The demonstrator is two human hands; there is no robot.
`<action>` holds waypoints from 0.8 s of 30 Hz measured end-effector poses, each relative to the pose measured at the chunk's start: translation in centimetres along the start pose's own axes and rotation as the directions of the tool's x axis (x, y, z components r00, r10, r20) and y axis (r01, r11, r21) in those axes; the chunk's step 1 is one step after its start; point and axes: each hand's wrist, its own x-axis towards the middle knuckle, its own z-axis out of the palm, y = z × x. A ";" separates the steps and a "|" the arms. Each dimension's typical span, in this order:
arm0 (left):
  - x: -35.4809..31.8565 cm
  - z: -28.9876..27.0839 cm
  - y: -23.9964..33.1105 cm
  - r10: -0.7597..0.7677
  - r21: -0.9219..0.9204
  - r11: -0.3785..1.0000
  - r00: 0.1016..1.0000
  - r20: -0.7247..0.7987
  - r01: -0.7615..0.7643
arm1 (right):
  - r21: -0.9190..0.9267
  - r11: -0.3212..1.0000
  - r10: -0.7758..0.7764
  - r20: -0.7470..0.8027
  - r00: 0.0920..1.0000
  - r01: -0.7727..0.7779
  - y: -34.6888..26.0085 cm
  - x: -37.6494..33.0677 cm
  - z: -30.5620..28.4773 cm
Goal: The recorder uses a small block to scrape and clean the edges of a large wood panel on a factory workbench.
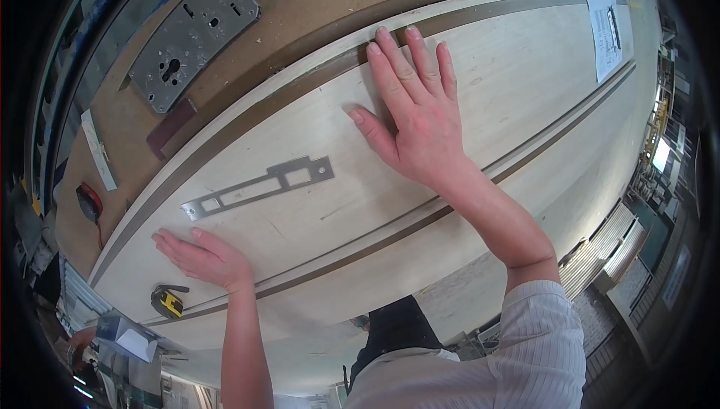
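Under both my hands lies a long pale panel (495,71) with dark grooved strips along its length. My right hand (420,112) rests on it with fingers spread, the fingertips reaching the far dark strip. At the lower left, my left hand (206,259) touches the panel, fingers stretched out together and thumb apart, holding nothing. A slotted metal strike plate (259,187) lies flat on the panel between my hands. Just below my left hand sits a yellow and black tape measure (166,301).
Beyond the panel, a brown work table (307,11) bears a grey metal template plate (195,37) with cut-outs, a reddish-brown strip (171,127), a white strip (98,150) and a red and black tool (89,202). A printed sheet (604,37) lies on the panel's far right end.
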 end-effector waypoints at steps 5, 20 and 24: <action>0.1 -0.2 -0.1 -0.009 -0.005 1.000 1.000 0.012 0.009 | -0.018 1.000 0.010 0.009 1.000 -0.010 0.0 0.1 -0.1; 0.0 0.0 -0.1 -0.015 -0.010 1.000 1.000 0.021 0.015 | -0.036 0.999 0.013 0.016 1.000 -0.012 -0.3 0.0 -0.3; -0.1 -0.1 0.0 -0.029 -0.003 1.000 0.999 0.025 0.029 | -0.077 0.997 0.026 0.024 0.999 -0.024 -0.8 0.3 -0.9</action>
